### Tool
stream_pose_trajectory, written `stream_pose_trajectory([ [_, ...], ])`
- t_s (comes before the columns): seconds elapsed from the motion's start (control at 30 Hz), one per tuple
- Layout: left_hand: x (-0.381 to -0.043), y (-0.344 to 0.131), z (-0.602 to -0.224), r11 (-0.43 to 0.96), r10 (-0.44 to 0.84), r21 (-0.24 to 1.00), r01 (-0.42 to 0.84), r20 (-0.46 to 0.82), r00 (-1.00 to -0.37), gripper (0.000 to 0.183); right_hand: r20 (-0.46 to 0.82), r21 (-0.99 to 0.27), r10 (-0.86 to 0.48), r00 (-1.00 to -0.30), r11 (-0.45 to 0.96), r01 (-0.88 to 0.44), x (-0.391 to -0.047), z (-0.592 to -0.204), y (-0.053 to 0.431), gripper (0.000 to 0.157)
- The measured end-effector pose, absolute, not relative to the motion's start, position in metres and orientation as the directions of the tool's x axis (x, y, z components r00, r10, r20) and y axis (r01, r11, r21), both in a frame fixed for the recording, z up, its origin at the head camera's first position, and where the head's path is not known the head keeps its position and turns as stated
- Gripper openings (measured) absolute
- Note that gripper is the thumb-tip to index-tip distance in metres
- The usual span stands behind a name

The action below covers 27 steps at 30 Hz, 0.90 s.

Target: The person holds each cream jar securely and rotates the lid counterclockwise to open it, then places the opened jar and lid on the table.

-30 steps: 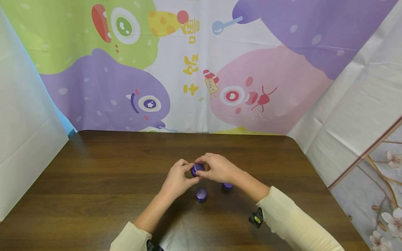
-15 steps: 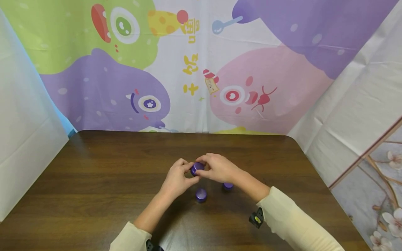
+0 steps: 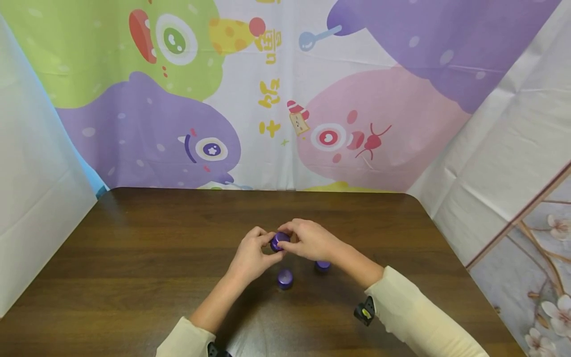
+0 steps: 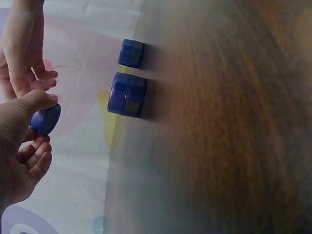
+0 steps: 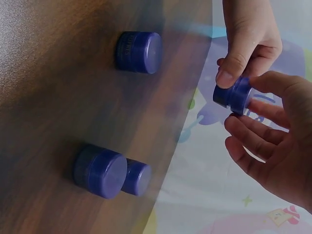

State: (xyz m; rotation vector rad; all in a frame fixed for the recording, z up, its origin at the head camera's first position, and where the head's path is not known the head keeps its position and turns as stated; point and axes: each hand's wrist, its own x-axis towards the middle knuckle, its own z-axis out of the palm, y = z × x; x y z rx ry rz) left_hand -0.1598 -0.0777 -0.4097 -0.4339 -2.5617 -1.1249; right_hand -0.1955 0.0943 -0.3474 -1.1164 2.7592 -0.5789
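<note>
Both hands meet around a small purple-blue screw-top jar (image 3: pixel 279 241), held over the middle of the table. My left hand (image 3: pixel 252 254) grips the jar's dark lower part, its thumb lying along the side in the right wrist view. With thumb and fingertips, my right hand (image 3: pixel 311 240) pinches the lid (image 5: pixel 240 96); its other fingers spread loosely below. A narrow step shows between lid and base. On the table nearby stand a lidded jar (image 3: pixel 285 279) nearer the body and another jar (image 3: pixel 322 265), partly covered by the right wrist.
The right wrist view shows three upright jars on the table: a lone jar (image 5: pixel 139 52), a larger-looking jar (image 5: pixel 101 171) and a jar behind it (image 5: pixel 137 178). A printed cartoon curtain (image 3: pixel 290 163) hangs along the far edge of the brown wooden table (image 3: pixel 156 277).
Both hands keep their hold on the jar in nearly the same spot. The head view has shifted very slightly; the standing jars stay put.
</note>
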Motion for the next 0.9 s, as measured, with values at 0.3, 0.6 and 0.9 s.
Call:
stream_pose_trajectory([
  [0.3, -0.1595, -0.0781, -0.4095, 0.641, 0.154, 0.666, 0.382, 0.375, -0.914, 0.044, 0.024, -0.396, -0.720, -0.693, 0.630, -0.668, -0.1954, -0.3461, 0.0947, 0.044],
  [0.6, -0.1607, -0.0778, -0.4107, 0.642, 0.159, 0.666, 0.379, 0.369, -0.916, 0.047, 0.023, -0.366, -0.729, -0.684, 0.630, -0.685, -0.1978, -0.3462, 0.0946, 0.039],
  [0.9, -0.1599, -0.0786, -0.4105, 0.651, 0.159, 0.656, 0.381, 0.373, -0.914, 0.050, 0.012, -0.368, -0.712, -0.702, 0.650, -0.665, -0.1971, -0.3456, 0.0934, 0.038],
])
